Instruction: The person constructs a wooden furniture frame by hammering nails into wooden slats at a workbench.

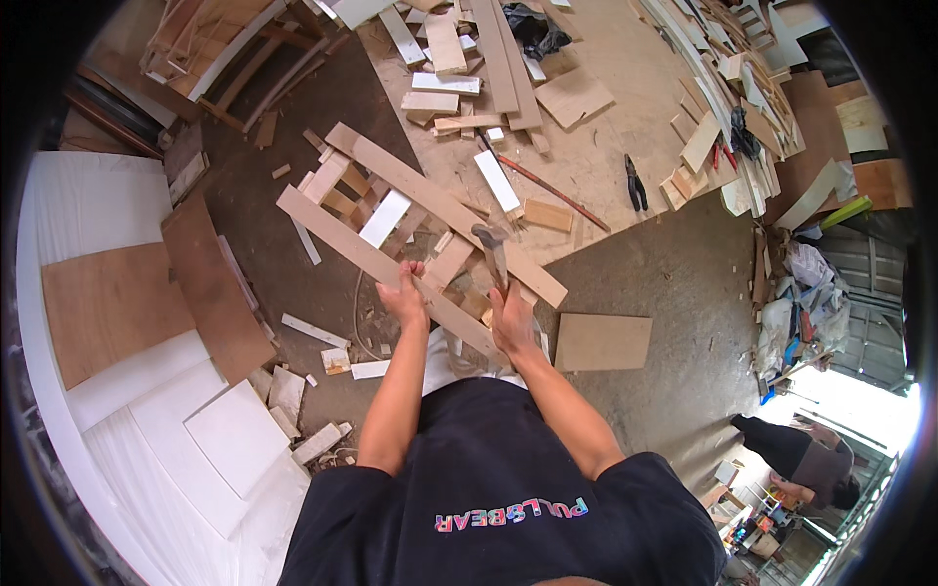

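A ladder-like wooden frame (342,236) lies slantwise in front of me, with two long flat rails joined by short crosspieces. One crosspiece (386,217) has a white face. My left hand (403,298) is closed around the near rail, around its middle. In my right hand (513,320) is a hammer (493,256), its metal head pointing away from me above the far rail (445,203). My right hand is beside the frame's right-hand end. What supports the frame from below is mostly hidden.
Wood offcuts (445,104) cover part of the plywood worktop (586,156), with pliers (635,184) and a red-brown rod (552,188). A brown board (603,342) lies at right. White-wrapped panels (137,381) stand at left. Another person (806,459) is at far right.
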Demonstrator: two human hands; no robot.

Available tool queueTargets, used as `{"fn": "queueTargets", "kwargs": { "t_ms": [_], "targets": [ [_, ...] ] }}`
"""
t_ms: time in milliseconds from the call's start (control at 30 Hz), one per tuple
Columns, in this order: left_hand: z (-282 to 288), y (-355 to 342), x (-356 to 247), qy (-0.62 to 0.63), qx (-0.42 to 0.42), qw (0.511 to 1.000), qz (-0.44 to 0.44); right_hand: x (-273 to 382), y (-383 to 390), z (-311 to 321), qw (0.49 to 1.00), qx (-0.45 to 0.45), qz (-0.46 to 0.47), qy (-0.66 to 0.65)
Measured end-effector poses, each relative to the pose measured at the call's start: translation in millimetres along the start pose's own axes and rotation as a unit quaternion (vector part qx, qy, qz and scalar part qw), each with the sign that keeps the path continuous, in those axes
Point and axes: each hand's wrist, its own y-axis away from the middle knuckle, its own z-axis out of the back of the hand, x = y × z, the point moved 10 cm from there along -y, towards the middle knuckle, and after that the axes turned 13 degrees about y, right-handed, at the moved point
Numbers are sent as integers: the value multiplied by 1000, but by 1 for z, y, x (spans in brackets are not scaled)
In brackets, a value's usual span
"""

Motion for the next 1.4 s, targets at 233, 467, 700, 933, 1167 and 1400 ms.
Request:
{"fn": "queueTargets", "kwargs": {
  "t_ms": [233,467,700,933,1167,1400],
  "targets": [
    [-3,3,-4,10,10,1000,-10,15,-5,1,999,14,-22,29],
    [-4,8,-4,-14,35,999,-5,0,11,2,998,-17,-52,-30],
    [0,1,1,8,47,999,-17,19,8,4,999,-1,-10,36],
    [-3,7,-1,-15,40,999,-4,23,2,12,998,-33,42,13],
    [0,8,-4,-11,48,999,-14,17,5,2,999,-4,15,40],
    [-1,5,-4,-28,58,997,-32,25,12,12,999,-47,4,-21]
  ]
}}
